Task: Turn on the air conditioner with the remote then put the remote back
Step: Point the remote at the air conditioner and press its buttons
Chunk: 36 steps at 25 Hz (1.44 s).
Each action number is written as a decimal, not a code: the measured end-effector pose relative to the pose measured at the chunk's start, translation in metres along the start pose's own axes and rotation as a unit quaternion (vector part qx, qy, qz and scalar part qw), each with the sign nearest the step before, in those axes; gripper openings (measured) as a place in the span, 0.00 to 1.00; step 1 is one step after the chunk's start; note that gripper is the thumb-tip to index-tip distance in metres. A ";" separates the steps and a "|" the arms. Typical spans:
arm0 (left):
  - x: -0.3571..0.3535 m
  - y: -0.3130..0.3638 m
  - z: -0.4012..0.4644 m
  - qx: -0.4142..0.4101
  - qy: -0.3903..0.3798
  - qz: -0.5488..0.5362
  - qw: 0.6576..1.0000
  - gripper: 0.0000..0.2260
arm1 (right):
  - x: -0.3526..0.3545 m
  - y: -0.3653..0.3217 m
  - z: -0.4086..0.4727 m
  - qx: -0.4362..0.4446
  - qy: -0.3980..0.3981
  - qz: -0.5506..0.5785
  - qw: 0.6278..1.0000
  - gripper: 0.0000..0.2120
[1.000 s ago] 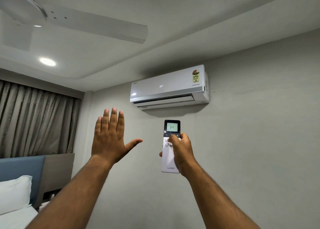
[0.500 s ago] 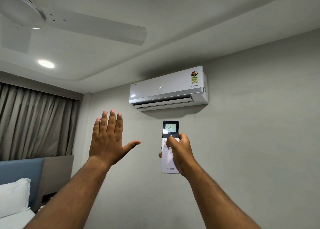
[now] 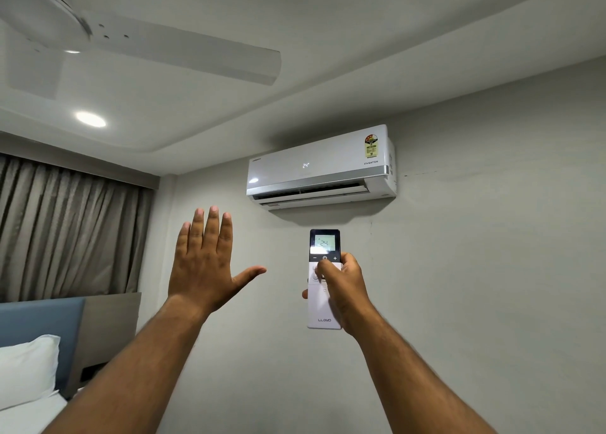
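A white air conditioner (image 3: 314,168) hangs high on the grey wall, its front showing 24 and its bottom flap open. Below it my right hand (image 3: 344,286) holds a white remote (image 3: 324,312) upright, pointed at the unit. The remote's lit screen reads 24, and my thumb rests just under the power button. My left hand (image 3: 205,263) is raised to the left of the remote, palm toward the wall, fingers straight and thumb spread, holding nothing.
A white ceiling fan (image 3: 157,47) spans the upper left, with a round ceiling light (image 3: 90,119) beneath it. Grey curtains (image 3: 65,230) cover the left wall. A blue headboard (image 3: 39,319) and a white pillow (image 3: 26,368) sit at lower left.
The air conditioner's flap has opened wider. My thumb has slid slightly down from the power button. Both hands stay almost in place.
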<state>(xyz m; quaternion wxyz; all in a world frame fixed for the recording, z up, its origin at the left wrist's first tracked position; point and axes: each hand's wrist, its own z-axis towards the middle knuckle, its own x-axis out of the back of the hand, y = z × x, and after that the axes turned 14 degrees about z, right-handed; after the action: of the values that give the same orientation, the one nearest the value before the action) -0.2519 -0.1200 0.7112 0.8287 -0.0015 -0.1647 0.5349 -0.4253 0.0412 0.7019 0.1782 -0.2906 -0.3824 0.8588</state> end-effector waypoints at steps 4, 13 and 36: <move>0.000 0.000 0.001 -0.001 0.001 0.000 1.000 0.51 | -0.001 -0.001 0.001 0.002 -0.002 0.001 1.000 0.10; -0.005 -0.001 -0.001 -0.006 0.002 -0.006 1.000 0.51 | -0.004 0.004 0.002 0.001 -0.001 0.004 1.000 0.10; -0.007 -0.005 -0.001 -0.008 0.000 0.000 1.000 0.50 | -0.008 0.005 0.002 -0.025 -0.012 0.009 1.000 0.11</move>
<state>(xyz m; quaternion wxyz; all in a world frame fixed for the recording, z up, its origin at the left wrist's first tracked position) -0.2495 -0.1284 0.7090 0.8289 -0.0080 -0.1692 0.5331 -0.4206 0.0328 0.7021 0.1586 -0.2885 -0.4028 0.8540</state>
